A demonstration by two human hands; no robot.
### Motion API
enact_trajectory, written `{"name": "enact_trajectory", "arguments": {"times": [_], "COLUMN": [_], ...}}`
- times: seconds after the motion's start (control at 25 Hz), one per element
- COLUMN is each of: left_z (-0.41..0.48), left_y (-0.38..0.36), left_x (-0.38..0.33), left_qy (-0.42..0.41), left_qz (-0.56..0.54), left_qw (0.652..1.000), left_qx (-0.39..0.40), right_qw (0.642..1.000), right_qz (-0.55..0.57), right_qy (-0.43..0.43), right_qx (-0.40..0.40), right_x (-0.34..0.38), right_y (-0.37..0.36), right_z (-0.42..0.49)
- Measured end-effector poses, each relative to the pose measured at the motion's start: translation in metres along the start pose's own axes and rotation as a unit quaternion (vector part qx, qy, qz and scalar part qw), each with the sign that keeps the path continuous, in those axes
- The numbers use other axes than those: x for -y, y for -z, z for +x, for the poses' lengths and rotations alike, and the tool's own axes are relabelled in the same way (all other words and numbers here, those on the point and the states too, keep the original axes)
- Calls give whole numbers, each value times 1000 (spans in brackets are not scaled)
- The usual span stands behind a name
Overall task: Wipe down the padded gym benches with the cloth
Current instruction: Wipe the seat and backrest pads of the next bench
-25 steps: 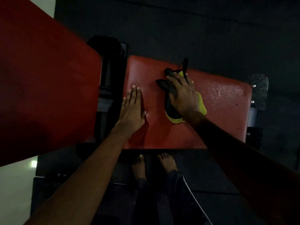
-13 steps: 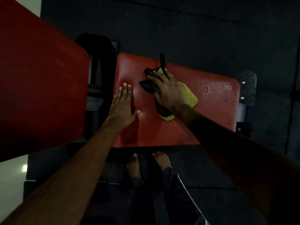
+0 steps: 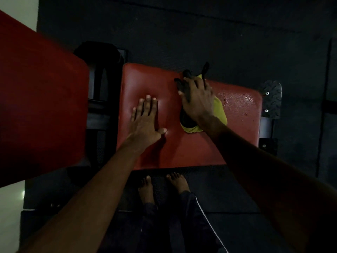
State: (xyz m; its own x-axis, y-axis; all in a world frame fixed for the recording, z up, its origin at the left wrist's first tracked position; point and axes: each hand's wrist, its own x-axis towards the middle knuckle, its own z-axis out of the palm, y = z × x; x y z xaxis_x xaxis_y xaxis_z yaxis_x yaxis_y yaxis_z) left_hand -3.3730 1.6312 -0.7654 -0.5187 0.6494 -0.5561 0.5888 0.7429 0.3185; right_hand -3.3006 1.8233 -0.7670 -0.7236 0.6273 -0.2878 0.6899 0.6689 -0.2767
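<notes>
Since it seems limp, the yellow cloth [image 3: 220, 114] is pinned mid-bunch under the outspread right hand [image 3: 197, 103]; the left hand [image 3: 144, 123] is laid flat, empty.

The person's left grip [image 3: 144, 123] lies flat, fingers straight, on the red padded bench [image 3: 191, 148]. The right grip [image 3: 197, 101] presses a yellow and black cloth [image 3: 219, 110] onto the pad near its far edge. Wet droplets [image 3: 237, 99] glisten right of the cloth, and bare feet [image 3: 145, 189] stand just before the bench.
</notes>
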Motion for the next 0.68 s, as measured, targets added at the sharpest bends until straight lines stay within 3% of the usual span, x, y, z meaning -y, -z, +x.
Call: {"name": "enact_trajectory", "arguments": {"times": [0.12,0.24,0.4,0.68], "left_z": [1,3,5,7], "left_y": [6,13,13,14], "left_x": [-12,-29,-26,-27], "left_qy": [13,26,3,21], "left_qz": [28,6,39,42], "left_qw": [999,998,999,999], "left_qx": [-19,-56,-11,19], "right_qw": [994,992,998,979], "right_qz": [-26,-5,29,87], "right_qy": [100,120,-2,-160], "right_qx": [34,29,-56,-97], "right_x": [8,-12,-54,-65], "right_y": [10,18,16,18], "right_z": [24,32,21,-8]}}
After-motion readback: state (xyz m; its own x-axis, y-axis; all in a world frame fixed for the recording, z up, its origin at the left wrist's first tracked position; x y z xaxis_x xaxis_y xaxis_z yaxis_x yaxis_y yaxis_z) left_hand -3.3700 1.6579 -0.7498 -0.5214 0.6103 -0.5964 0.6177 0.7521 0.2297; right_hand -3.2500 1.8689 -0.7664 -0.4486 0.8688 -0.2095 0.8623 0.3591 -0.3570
